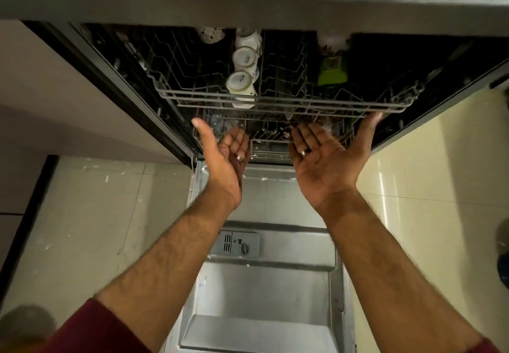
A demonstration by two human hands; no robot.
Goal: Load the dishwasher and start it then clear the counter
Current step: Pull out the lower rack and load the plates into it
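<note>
Two hands, left hand (pixel 224 154) and right hand (pixel 327 157), are spread palm-up and grip nothing, just below the upper rack (pixel 289 103). Its front rail runs crosswise directly ahead; the right thumb is nearest it, contact unclear. Cups (pixel 242 82) sit inside.

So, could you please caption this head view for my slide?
Both open hands reach toward the grey wire upper rack above the lowered steel dishwasher door.
</note>
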